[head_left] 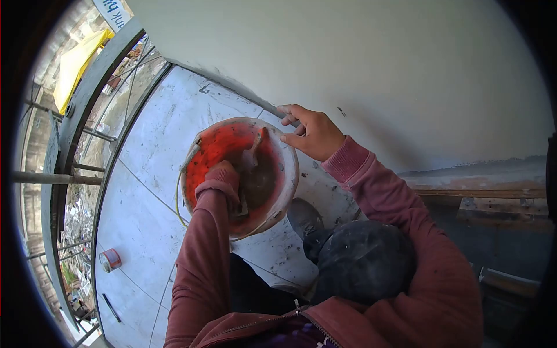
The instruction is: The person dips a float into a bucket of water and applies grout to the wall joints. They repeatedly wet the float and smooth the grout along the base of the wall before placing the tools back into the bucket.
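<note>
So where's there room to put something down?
The floor looks bare between the bucket and can, and beyond the bucket towards the wall's far corner. It's crowded by the shoe: crumbs there.

A pale tiled floor (pixel 145 168) with dark specks meets a plain wall (pixel 406 75) bearing a small dark mark (pixel 342 111). Near the floor's outer edge is a red-and-white can (pixel 110 260), and near that lies a thin black stick (pixel 111 308). Beyond the edge are metal bars (pixel 55 178), rubble (pixel 76 232), a yellow sheet (pixel 75 68) and a partly visible sign (pixel 114 13)
</note>
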A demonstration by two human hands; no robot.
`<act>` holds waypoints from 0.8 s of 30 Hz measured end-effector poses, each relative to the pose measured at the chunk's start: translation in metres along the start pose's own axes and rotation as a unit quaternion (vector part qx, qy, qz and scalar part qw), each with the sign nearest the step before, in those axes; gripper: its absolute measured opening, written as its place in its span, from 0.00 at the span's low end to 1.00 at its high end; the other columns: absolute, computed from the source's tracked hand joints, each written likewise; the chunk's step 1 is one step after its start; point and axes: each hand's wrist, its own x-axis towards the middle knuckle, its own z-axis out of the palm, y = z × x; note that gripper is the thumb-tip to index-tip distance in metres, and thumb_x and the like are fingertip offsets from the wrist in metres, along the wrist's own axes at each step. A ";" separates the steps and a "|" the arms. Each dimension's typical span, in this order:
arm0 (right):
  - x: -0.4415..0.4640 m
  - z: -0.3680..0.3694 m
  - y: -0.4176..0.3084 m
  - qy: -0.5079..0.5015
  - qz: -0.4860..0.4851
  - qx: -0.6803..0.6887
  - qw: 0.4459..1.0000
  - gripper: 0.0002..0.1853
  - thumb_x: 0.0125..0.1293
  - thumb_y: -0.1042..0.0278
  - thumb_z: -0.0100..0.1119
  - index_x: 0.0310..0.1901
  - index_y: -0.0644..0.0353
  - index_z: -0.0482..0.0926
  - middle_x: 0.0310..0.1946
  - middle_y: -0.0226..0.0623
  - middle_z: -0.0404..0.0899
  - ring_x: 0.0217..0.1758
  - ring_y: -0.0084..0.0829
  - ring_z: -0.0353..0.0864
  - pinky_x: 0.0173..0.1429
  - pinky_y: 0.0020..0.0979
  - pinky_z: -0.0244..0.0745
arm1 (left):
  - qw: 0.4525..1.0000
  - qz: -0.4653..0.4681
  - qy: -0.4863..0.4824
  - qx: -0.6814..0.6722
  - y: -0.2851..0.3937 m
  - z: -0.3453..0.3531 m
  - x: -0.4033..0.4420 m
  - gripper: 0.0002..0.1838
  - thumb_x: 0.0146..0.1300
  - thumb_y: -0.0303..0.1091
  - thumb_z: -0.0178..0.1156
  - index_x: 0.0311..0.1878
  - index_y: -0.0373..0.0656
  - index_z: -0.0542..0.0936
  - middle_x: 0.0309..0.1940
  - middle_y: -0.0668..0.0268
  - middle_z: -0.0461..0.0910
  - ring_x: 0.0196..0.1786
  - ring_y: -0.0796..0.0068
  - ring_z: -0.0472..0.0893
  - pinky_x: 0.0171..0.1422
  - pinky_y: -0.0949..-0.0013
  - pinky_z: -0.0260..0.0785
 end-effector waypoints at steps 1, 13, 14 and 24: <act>-0.001 -0.001 0.001 -0.005 -0.012 -0.001 1.000 0.27 0.50 0.69 0.60 0.53 0.63 0.66 0.39 0.45 0.75 0.26 0.27 0.76 0.35 0.26 0.73 | 1.000 -0.002 -0.001 -0.006 0.000 -0.008 -0.001 0.14 0.51 0.37 0.54 0.38 0.40 0.78 0.38 0.52 0.77 0.43 0.56 0.76 0.48 0.60 0.68; -0.035 0.007 0.015 -0.089 -0.018 -0.004 0.996 0.13 0.51 0.70 0.55 0.40 0.64 0.75 0.26 0.39 0.78 0.25 0.24 0.77 0.31 0.25 0.71 | 0.818 0.056 -0.006 -0.572 -0.041 -0.010 -0.043 0.13 0.53 0.31 0.57 0.42 0.38 0.74 0.30 0.67 0.78 0.25 0.74 0.77 0.29 0.75 0.70; -0.048 0.018 0.031 -0.133 -0.019 -0.006 0.991 0.12 0.52 0.71 0.53 0.39 0.65 0.75 0.25 0.38 0.77 0.25 0.24 0.77 0.30 0.25 0.71 | 0.740 0.071 -0.001 -0.668 -0.041 -0.016 -0.049 0.13 0.55 0.30 0.55 0.44 0.38 0.71 0.32 0.67 0.77 0.27 0.74 0.77 0.30 0.74 0.71; -0.111 0.056 0.059 -0.282 0.271 0.363 0.846 0.14 0.56 0.72 0.49 0.44 0.65 0.73 0.28 0.37 0.77 0.22 0.24 0.76 0.26 0.24 0.72 | 0.560 0.014 0.139 -0.816 -0.010 0.028 -0.083 0.15 0.56 0.22 0.52 0.46 0.43 0.67 0.40 0.61 0.74 0.42 0.65 0.76 0.44 0.56 0.72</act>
